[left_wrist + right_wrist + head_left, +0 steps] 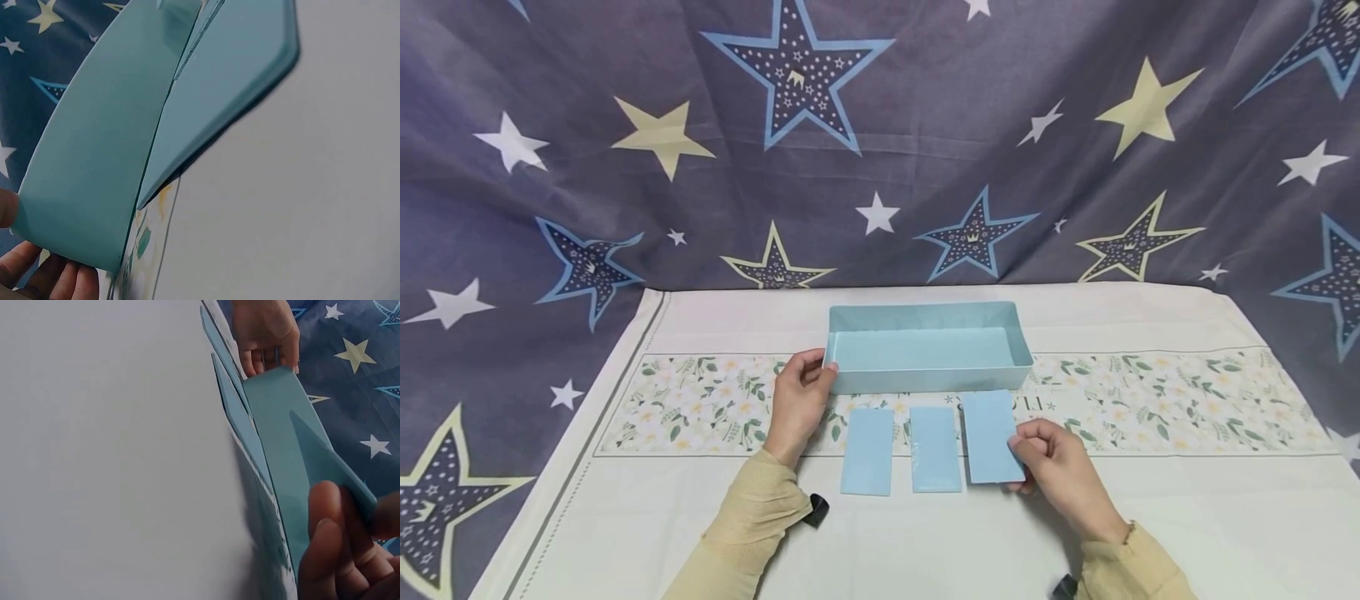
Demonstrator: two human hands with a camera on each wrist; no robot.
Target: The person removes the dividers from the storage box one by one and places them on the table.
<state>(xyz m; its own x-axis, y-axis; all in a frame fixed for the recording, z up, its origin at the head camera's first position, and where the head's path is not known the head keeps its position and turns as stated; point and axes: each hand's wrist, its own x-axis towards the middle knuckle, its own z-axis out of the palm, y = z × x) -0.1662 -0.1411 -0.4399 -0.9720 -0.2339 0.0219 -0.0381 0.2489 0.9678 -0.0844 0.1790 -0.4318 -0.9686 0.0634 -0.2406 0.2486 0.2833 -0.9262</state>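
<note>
A long, shallow light-blue open-topped box [928, 381] stands on the table. My left hand [801, 404] grips its left end, thumb at the rim and fingers [81, 282] curled round the short side. A thin light-blue rectangular panel [987, 442] is pinched at its right edge between the thumb and fingers of my right hand [1058, 462]. This panel is tilted up in front of the box's right part, as the right wrist view also shows [337, 469]. Two similar panels lie flat in front of the box, a left one [868, 454] and a middle one [936, 452].
A white tablecloth [625, 517] with a floral printed band [1157, 400] covers the table and runs under the box and panels. Behind the table hangs a dark star-patterned curtain [925, 100]. Beige sleeves [737, 525] cover both forearms.
</note>
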